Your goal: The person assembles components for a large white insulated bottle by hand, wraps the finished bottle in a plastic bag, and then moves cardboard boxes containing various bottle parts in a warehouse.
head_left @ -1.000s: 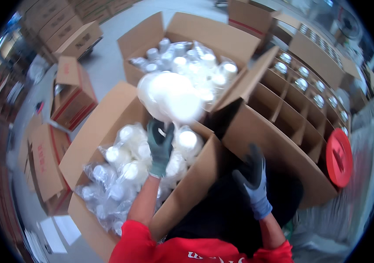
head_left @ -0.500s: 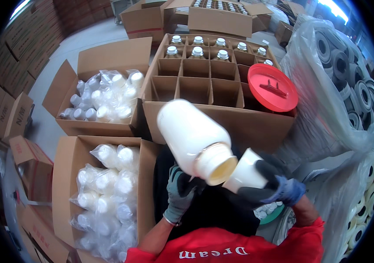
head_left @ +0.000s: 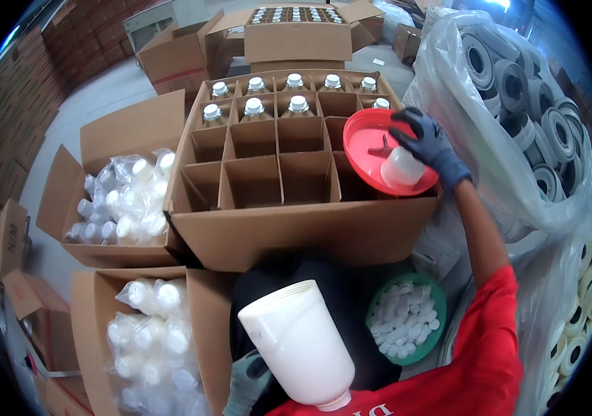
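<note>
A large white plastic bottle (head_left: pixel 303 350) stands tilted before my lap, its broad end towards the box and its narrow neck by my shirt. My left hand (head_left: pixel 249 380), in a grey-green glove, grips its side; the bottle partly hides the fingers. My right hand (head_left: pixel 431 145), in a dark blue-grey glove, reaches over the far right rim of a red plastic basin (head_left: pixel 362 163), fingers apart. Inside the basin, just below that hand, sits a translucent white cup (head_left: pixel 402 168), beside a dark tool (head_left: pixel 381 148) whose kind I cannot make out.
The divided carton (head_left: pixel 296 239) under the basin holds several white-capped bottles (head_left: pixel 254 107). To the left, two open cartons hold bagged white bottles (head_left: pixel 147 336) and bagged white-capped items (head_left: pixel 126 201). A green basin (head_left: pixel 438 326) contains white discs. Bagged grey rolls (head_left: pixel 538 104) stand right.
My right hand has moved up from the bottle's mouth to the red basin, where the white cup now sits, released. The bottle has come down closer to my body.
</note>
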The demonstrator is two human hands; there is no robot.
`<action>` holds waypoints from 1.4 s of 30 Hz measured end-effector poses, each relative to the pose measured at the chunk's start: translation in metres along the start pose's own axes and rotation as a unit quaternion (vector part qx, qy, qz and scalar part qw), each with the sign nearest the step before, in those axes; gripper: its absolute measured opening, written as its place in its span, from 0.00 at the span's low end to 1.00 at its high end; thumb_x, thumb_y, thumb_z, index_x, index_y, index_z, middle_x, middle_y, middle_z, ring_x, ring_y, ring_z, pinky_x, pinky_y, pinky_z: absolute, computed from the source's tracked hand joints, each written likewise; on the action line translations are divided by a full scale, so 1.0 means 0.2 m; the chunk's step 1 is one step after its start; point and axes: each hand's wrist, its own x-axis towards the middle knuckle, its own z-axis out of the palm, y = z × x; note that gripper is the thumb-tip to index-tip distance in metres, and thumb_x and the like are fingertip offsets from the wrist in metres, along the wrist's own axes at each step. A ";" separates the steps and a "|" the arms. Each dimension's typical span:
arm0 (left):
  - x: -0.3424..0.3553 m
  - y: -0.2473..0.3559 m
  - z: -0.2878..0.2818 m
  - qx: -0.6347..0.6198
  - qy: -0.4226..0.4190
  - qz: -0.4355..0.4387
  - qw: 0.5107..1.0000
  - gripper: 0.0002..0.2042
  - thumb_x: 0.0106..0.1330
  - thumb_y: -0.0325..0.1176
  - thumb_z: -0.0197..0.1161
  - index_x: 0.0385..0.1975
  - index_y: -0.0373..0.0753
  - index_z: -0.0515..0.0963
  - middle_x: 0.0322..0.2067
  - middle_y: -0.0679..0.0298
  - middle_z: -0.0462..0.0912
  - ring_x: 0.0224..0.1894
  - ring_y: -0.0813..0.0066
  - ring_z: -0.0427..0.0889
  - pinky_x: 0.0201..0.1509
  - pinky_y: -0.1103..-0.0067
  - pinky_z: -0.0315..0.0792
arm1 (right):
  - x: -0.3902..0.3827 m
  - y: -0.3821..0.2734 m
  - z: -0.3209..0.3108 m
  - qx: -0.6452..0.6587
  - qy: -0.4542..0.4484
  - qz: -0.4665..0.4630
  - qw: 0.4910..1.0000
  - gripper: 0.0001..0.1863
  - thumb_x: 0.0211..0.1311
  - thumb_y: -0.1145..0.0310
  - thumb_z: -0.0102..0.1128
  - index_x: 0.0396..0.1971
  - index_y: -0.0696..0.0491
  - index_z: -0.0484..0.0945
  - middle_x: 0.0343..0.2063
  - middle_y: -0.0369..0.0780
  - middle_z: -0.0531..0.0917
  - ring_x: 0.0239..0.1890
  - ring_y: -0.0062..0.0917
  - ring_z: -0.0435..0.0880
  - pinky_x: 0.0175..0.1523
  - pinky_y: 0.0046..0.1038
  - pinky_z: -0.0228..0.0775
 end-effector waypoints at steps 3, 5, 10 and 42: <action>-0.02 -0.05 0.04 0.109 -0.028 0.042 0.993 0.09 0.63 0.32 0.60 0.26 0.33 0.80 0.32 0.53 0.84 0.40 0.55 0.83 0.49 0.67 0.74 | 0.40 0.20 0.11 -0.017 -0.004 0.056 0.998 0.24 0.54 0.47 0.63 0.43 0.51 0.80 0.41 0.48 0.82 0.44 0.43 0.81 0.52 0.40 0.71; 0.01 -0.17 -0.03 0.102 -0.133 -0.061 0.984 0.15 0.57 0.30 0.65 0.46 0.39 0.78 0.45 0.53 0.82 0.48 0.62 0.80 0.52 0.69 0.73 | 0.59 0.42 0.25 -0.075 -0.078 0.124 0.986 0.26 0.52 0.48 0.63 0.46 0.51 0.80 0.44 0.48 0.82 0.47 0.43 0.81 0.53 0.39 0.71; 0.22 0.10 -0.14 -0.210 0.195 -0.055 0.956 0.15 0.68 0.35 0.54 0.45 0.29 0.77 0.47 0.52 0.79 0.50 0.63 0.78 0.56 0.75 0.72 | 0.85 0.63 0.61 -0.170 -0.235 0.305 0.907 0.31 0.48 0.49 0.67 0.51 0.52 0.79 0.54 0.47 0.78 0.57 0.40 0.77 0.61 0.38 0.69; 0.69 0.68 -0.32 -0.101 0.036 0.393 0.913 0.45 0.45 0.24 0.74 0.67 0.39 0.58 0.65 0.61 0.61 0.66 0.68 0.62 0.66 0.73 0.65 | -0.71 -0.97 0.30 0.806 -0.215 0.317 0.451 0.18 0.72 0.48 0.43 0.38 0.47 0.74 0.28 0.31 0.74 0.31 0.13 0.73 0.35 0.21 0.70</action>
